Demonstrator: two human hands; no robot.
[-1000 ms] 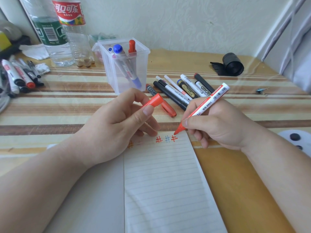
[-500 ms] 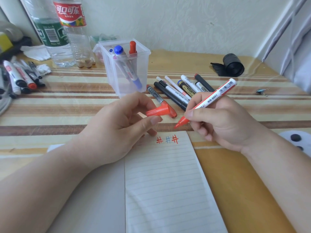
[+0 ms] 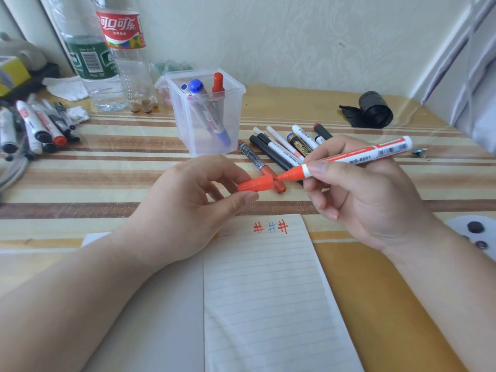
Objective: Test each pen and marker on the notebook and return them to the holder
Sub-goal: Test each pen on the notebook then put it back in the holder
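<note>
A: Hands?

B: Left hand (image 3: 188,210) pinches the red cap (image 3: 256,183) between thumb and fingertips, centre of frame. Right hand (image 3: 362,200) pinches the red marker (image 3: 357,157) on its barrel close to the nib end, other fingers curled under.

A: Key relation?

B: Nib to cap mouth. The marker's long axis runs from frame centre out to the right and slightly up, nib pointing left. The cap's wide open end faces right, straight at the nib. They're nearly in line, nib just beside the mouth. Can't tell if it's inside yet.

A: So the step is recapping?

B: My read, yes. It needs a short push along that shared axis, hands coming together. A slight tilt mismatch could make the nib catch the rim.

A: Notebook?

B: Notebook (image 3: 268,291) lies open in lower centre, below both hands, with three hash marks (image 3: 271,227) on its top line: red, blue, red.

A: Holder?

B: Clear holder (image 3: 206,116) is upper centre, just beyond the left hand and nearer to it than to the right, with a few markers standing inside. Loose pens (image 3: 281,149) lie between the holder and the right hand.
</note>
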